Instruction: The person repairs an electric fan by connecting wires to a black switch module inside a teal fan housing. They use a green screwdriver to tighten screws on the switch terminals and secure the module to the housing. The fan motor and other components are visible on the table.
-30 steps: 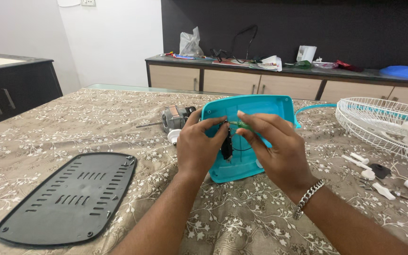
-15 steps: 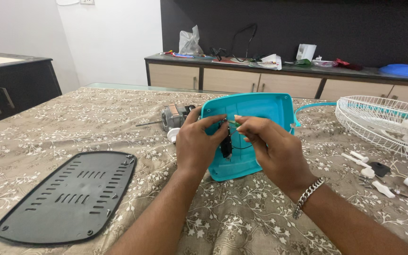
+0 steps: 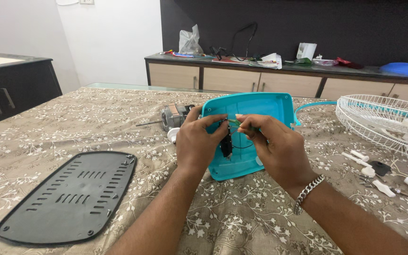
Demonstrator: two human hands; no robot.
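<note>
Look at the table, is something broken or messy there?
It looks taken apart, not smashed. The hands, left hand and right hand, hold a small black part in the turquoise shell. The dark vented cover, motor, white wire grille and small white pieces lie scattered.

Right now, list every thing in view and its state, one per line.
Left hand: gripping black part.
Right hand: fingers pinching green wire.
Black part: held inside shell.
Teal shell: propped open-side up.
Black vented cover: detached, lying flat.
Motor: removed, on its side.
Wire fan guard: detached.
</note>
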